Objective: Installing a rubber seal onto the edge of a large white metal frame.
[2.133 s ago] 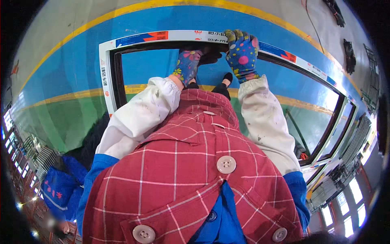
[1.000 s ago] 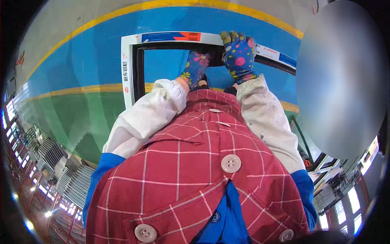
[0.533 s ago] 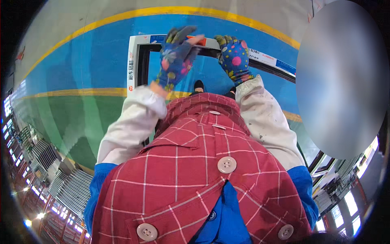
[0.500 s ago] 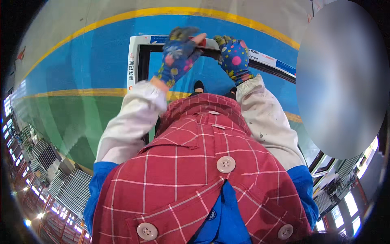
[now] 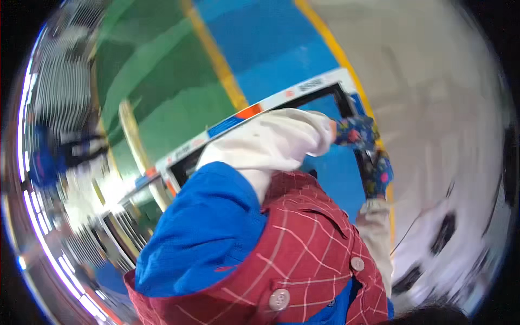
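Note:
A large rectangular frame (image 5: 292,93), white-filmed outside with a black inner edge, lies in front of me. It carries blue and orange label patches. My left hand (image 5: 355,131), in a dark blue flowered glove, is over the far short rail near the corner. Motion smears its fingers, so I cannot tell whether they hold anything. Just beside it my right hand (image 5: 378,173), in a matching dotted glove, appears closed around the same rail. Its fingertips are blurred. White oversleeves cover both forearms, and my left arm hides part of the long rail.
The floor has green (image 5: 157,70), blue (image 5: 254,43) and grey (image 5: 422,103) areas divided by yellow lines (image 5: 325,32). A pale beam (image 5: 134,135) and stacked profiles (image 5: 62,92) are at the left. A person in blue (image 5: 46,157) stands there, blurred. Dark shapes (image 5: 444,233) mark the right side.
The view has turned sharply, so the frame now slants up to the right and more of its long rail shows. Both hands remain at the same short rail, close together.

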### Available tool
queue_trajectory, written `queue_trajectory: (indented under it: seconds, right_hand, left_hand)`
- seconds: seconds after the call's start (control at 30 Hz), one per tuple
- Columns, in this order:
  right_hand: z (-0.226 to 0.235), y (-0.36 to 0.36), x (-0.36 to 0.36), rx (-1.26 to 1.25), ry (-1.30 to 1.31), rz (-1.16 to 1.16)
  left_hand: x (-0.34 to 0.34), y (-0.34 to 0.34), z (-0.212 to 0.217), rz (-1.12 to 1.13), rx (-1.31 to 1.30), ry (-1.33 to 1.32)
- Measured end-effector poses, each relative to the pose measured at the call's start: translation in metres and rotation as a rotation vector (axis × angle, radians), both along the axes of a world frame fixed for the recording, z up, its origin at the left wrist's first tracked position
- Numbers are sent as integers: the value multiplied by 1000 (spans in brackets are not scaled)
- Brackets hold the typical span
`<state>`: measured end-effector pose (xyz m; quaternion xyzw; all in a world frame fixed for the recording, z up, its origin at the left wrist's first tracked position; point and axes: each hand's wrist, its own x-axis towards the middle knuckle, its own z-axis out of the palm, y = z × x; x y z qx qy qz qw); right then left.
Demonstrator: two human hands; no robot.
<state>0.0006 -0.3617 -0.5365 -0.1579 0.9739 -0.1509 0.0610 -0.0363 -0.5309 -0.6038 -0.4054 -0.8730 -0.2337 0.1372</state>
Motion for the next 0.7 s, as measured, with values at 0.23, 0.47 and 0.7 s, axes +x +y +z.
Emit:
queue_trajectory:
  seconds: [0.23, 0.47, 0.7]
  right_hand:
    - [-69, 33, -16, -178, 177, 365]
    - [-50, 18, 0, -99, 13, 454]
    - [-4, -60, 25, -299, 362, 702]
  left_hand:
    - [177, 6, -18, 956, 425, -204]
    - [436, -4, -32, 1020, 2036, -741]
    - [555, -39, 83, 2238, 645, -135]
